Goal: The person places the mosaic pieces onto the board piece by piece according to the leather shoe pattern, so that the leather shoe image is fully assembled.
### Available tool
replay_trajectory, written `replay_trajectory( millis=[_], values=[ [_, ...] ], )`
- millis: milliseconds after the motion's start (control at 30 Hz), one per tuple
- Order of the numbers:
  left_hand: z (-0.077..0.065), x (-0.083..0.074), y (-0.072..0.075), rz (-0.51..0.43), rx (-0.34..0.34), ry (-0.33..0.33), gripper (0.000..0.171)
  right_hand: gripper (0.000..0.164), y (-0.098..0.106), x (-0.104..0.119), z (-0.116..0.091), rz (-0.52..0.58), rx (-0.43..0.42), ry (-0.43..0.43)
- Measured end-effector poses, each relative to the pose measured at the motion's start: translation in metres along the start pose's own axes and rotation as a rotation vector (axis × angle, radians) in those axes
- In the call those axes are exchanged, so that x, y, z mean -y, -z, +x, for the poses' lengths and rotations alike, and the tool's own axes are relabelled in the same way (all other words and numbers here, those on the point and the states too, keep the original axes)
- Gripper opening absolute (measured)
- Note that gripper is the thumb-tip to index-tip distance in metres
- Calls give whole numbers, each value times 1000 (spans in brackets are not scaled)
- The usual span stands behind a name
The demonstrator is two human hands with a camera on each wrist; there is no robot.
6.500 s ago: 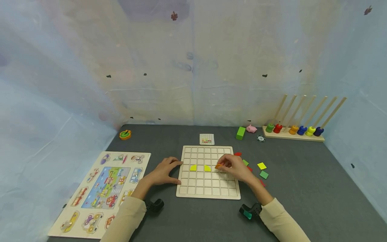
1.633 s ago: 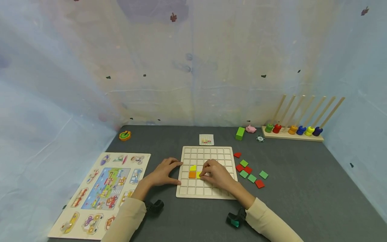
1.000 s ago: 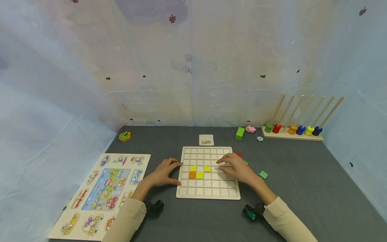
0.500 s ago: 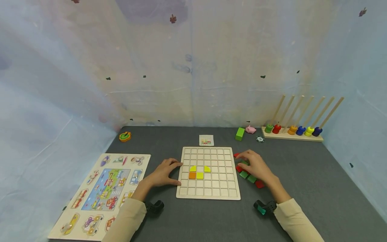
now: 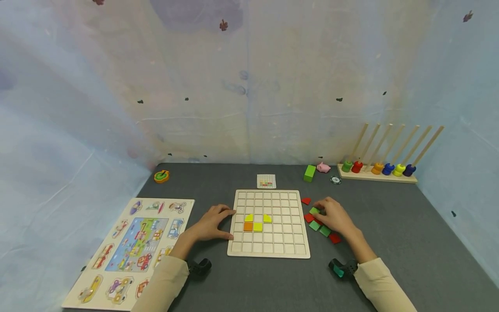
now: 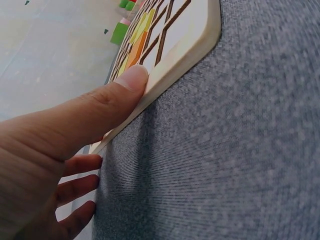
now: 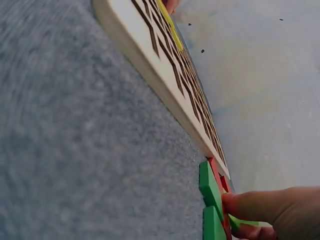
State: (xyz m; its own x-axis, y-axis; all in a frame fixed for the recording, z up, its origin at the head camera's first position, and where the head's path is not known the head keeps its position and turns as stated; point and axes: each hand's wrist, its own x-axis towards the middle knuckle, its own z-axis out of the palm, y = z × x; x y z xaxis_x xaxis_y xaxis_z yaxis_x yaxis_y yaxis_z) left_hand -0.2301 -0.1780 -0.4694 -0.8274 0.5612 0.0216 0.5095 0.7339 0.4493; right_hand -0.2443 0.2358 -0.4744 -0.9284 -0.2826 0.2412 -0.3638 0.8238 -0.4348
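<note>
A light wooden grid board (image 5: 269, 238) lies flat in the middle of the table. Set in its cells are an orange square tile (image 5: 248, 226), a yellow square tile (image 5: 257, 226) and two yellow rounded tiles, one of them the right-hand piece (image 5: 267, 218). My left hand (image 5: 210, 223) rests along the board's left edge; its thumb (image 6: 125, 85) touches the rim in the left wrist view. Just right of the board, my right hand (image 5: 335, 215) pinches a light green tile (image 5: 314, 211) between thumb and fingers. Around it lie red tiles (image 5: 334, 238) and green tiles (image 5: 325, 231), some partly hidden.
Behind the board sits a small pattern card (image 5: 266, 181). A picture puzzle (image 5: 136, 242) lies left. At the back stand a green block (image 5: 309, 173), a pink pig (image 5: 323, 167), a round chip (image 5: 335, 179), a peg rack (image 5: 378, 174) and an orange-green toy (image 5: 161, 175).
An orange tile and a yellow square now lie in the board. My right hand has moved right from the board to the loose tiles. My left hand has stayed at the board's edge.
</note>
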Motion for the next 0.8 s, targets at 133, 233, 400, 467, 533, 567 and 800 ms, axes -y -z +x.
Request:
replay_trajectory(
  millis=[133, 233, 400, 467, 533, 567, 800],
  values=[
    [0, 0, -1, 7, 2, 12, 79, 19, -2, 3, 2, 40, -64, 2],
    [1, 0, -1, 10, 4, 19, 79, 19, -5, 10, 5, 104, -157, 28],
    [1, 0, 0, 9, 1, 19, 79, 17, -13, 35, 9, 261, -173, 132],
    [1, -1, 0, 10, 3, 20, 79, 14, -19, 48, 11, 303, -130, 192],
    [1, 0, 0, 14, 2, 16, 79, 13, -26, 61, 12, 330, -91, 268],
    [1, 0, 0, 14, 2, 16, 79, 13, -30, 68, 12, 339, -72, 304],
    [1, -1, 0, 17, 3, 13, 79, 15, -57, 111, 13, 431, 66, 427]
  ],
)
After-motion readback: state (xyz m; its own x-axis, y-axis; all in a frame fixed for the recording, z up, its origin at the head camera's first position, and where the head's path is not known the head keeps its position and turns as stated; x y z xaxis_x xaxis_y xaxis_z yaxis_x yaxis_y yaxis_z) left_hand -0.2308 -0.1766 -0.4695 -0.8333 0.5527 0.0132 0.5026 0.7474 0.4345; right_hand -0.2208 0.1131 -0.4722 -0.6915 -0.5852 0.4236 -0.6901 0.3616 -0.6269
